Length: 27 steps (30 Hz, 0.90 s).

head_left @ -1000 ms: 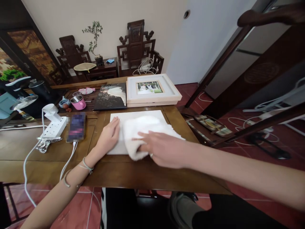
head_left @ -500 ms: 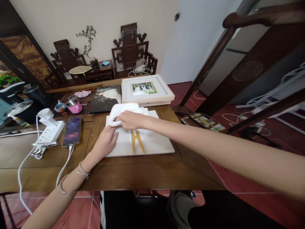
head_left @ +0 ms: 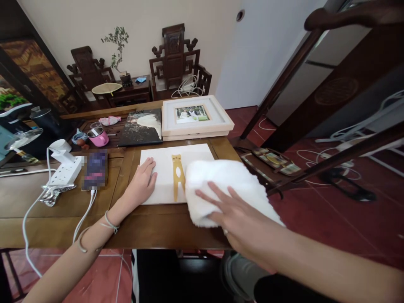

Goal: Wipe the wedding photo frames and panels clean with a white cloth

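A flat white board (head_left: 164,191) lies on the wooden table, with a yellow cat-like figure (head_left: 176,168) on its face. My left hand (head_left: 142,185) rests flat on the board's left part, fingers stretched out. At the board's right front corner, my right hand (head_left: 232,208) grips a fluffy white towel (head_left: 233,176) from above, its fingers spread over the cloth. The towel covers that corner and part of the figure's right leg, and reaches past the table's right edge.
Behind the board are a framed photo (head_left: 195,122) and a dark picture panel (head_left: 139,130). To the left stand a pink mug (head_left: 98,137), a phone (head_left: 95,170) on a charging cable and a white power strip (head_left: 67,172). A dark wooden chair (head_left: 328,101) is at the right.
My right hand has swept the towel from the board's back left to its front right corner, uncovering the figure's upper part. My left hand has stayed on the board's left part.
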Motion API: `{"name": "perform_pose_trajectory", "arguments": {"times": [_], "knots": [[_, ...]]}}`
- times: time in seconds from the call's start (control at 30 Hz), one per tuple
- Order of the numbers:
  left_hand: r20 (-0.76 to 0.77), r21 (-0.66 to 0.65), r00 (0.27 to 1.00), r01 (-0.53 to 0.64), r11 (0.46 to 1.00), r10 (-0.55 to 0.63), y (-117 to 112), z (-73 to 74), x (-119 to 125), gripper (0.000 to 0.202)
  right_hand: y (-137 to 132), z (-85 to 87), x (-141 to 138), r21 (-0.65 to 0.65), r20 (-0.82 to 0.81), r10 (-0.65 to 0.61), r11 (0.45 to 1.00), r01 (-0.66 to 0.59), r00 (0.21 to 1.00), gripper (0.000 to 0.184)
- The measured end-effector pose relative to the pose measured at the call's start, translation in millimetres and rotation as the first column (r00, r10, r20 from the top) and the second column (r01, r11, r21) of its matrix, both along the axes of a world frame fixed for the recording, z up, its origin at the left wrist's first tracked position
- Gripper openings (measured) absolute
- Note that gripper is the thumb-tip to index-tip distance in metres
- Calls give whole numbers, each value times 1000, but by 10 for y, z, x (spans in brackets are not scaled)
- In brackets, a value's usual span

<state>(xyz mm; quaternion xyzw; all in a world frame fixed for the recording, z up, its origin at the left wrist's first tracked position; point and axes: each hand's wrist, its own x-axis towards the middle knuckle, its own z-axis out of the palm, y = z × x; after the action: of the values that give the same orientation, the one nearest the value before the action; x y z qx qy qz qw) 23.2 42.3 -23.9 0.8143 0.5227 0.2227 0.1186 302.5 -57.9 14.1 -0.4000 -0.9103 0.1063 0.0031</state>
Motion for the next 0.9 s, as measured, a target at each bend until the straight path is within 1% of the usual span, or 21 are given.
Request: {"name": "perform_pose_trajectory", "arguments": {"times": [0.07,0.13,0.23,0.33,0.4,0.47,0.5,0.57,0.63,0.67,0.7,0.77,0.83,0.9], "knots": [[12,-13,1000,-2,1000,3,2,-3,8,43,-126,39,-38,-36,-28,30,999,-31,999,47],[15,-26,1000,-3,1000,4,-2,5,14,43,-68,106,-75,-48,-44,9,999,-11,999,49],[18,-50,1000,-9,999,10,-13,29,20,44,273,208,-188,-32,-13,-69,997,68,998,56],[66,-73,998,-13,997,18,-3,49,9,45,689,276,-433,-4,36,-118,993,118,992,57],[155,-86,987,-32,996,45,27,56,-17,46,892,294,-652,-23,66,-139,990,141,988,58],[297,-120,949,-77,990,110,69,61,-51,46,988,293,-868,-49,102,-121,991,126,987,60],[374,-148,915,-101,984,150,88,63,-67,46,991,289,-959,-58,113,-86,994,93,990,60],[497,-202,838,-140,969,225,114,73,-87,46,915,285,-1088,-47,108,25,999,-20,994,57],[552,-229,788,-171,958,273,114,90,-88,46,752,294,-1133,-29,105,177,984,-174,979,53],[554,-224,782,-188,956,284,105,100,-82,47,652,302,-1124,-28,111,250,968,-248,962,51],[541,-212,792,-198,957,283,93,110,-73,48,547,310,-1095,-39,121,310,951,-308,943,49],[473,-167,847,-186,968,244,65,122,-56,51,348,316,-983,-82,131,395,918,-388,909,46],[366,-107,915,-141,984,171,46,114,-51,50,199,305,-818,-91,93,417,908,-410,904,41],[251,-53,962,-94,994,104,42,84,-62,44,127,280,-624,-83,38,388,919,-385,921,36]]}}
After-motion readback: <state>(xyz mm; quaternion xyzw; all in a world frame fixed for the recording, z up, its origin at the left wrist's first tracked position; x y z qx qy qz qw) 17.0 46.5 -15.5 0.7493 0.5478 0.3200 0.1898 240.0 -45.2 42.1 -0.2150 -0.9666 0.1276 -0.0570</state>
